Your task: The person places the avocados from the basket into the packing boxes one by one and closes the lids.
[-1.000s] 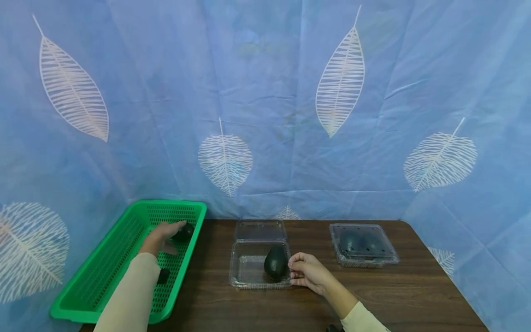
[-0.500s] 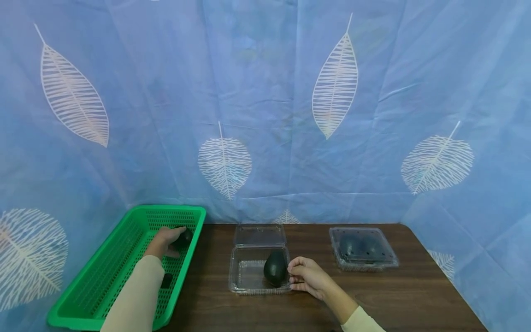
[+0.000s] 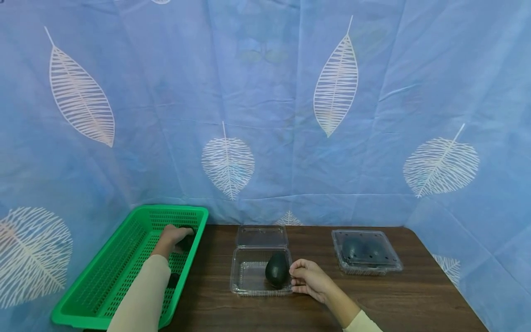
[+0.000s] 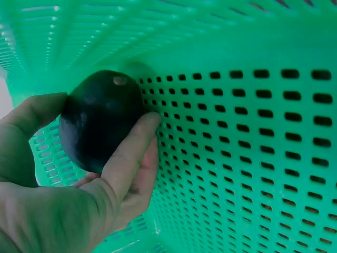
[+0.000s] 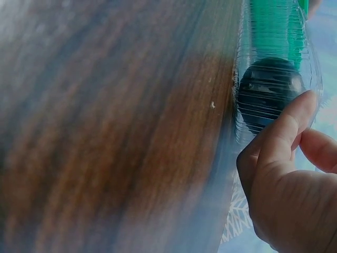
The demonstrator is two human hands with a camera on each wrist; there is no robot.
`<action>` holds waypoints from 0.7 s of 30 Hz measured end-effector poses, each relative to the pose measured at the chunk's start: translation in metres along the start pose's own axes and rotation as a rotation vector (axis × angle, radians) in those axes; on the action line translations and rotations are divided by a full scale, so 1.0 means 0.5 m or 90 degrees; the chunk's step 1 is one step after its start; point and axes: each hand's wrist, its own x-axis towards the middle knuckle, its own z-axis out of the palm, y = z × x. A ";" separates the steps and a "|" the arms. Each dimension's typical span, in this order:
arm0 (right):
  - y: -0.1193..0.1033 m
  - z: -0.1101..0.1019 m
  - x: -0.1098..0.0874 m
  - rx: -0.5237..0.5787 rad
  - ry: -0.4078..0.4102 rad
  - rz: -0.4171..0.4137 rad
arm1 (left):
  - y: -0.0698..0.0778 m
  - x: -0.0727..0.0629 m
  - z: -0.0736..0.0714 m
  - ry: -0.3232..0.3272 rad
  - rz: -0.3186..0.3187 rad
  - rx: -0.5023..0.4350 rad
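Inside the green basket [image 3: 66, 310], my left hand [image 3: 174, 236] grips a dark avocado [image 4: 102, 118] near the right wall, thumb on one side and fingers on the other. A pale stem scar shows on its top. In the middle of the table, an open clear plastic clamshell box [image 3: 249, 292] has its lid laid back and one avocado [image 3: 277, 269] in its right half. My right hand [image 3: 311, 279] pinches the right rim of this box between thumb and fingers; the right wrist view shows the avocado through the ribbed wall.
Another dark avocado [image 3: 173, 280] lies in the basket beside my left sleeve. A closed clamshell [image 3: 367, 251] with dark avocados in it stands at the right on the brown wooden table [image 3: 406, 295]. A blue leaf-patterned cloth [image 3: 274, 115] hangs behind the table.
My left hand has reached down around the avocado in the basket and now has its fingers about it. My right hand stays at the box rim. The head view has shifted slightly.
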 end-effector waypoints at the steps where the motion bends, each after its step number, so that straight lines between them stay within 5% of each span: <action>1: 0.000 0.000 0.000 0.001 -0.001 0.000 | 0.001 -0.001 0.001 0.002 0.002 0.004; 21: -0.006 -0.002 -0.002 -0.001 0.002 0.009 | 0.026 -0.024 -0.042 -0.047 0.022 -0.044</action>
